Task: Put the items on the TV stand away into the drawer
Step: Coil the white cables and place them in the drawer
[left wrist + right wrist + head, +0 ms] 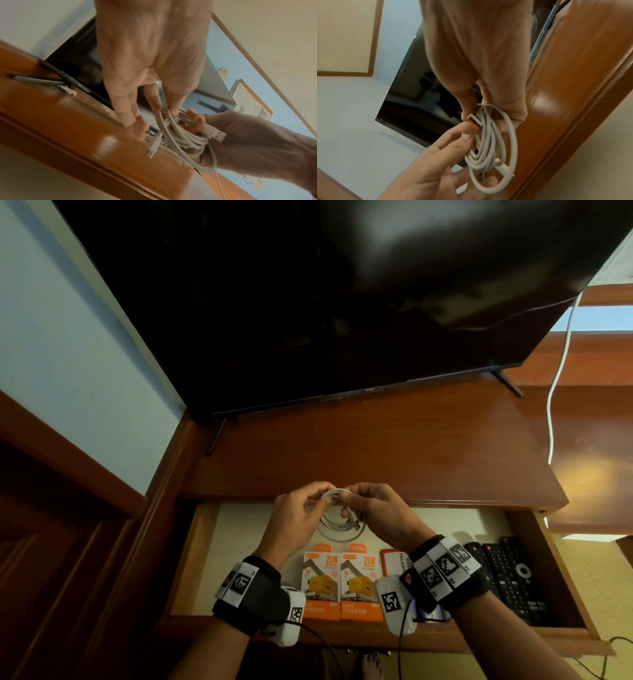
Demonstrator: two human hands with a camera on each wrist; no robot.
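**Head view: last cable coiled above the open drawer**

Head view shows the television (308, 302) beyond both hands, on a TV stand (376, 446) whose visible top carries no loose items. The drawer (205, 559) lies open beneath the hands, already holding two charger boxes (342, 587) and a red-edged card (394, 563) near the wrists, with remote controls (510, 573) under the right wrist. By my judgement, the task is nearly done: only the white cable (337, 515) remains to lower in. The left hand (301, 515) and right hand (373, 511), close together, both pinch its coil. The loops hang downward toward the drawer floor; its USB plug (217, 135) sticks out by the right fingers.
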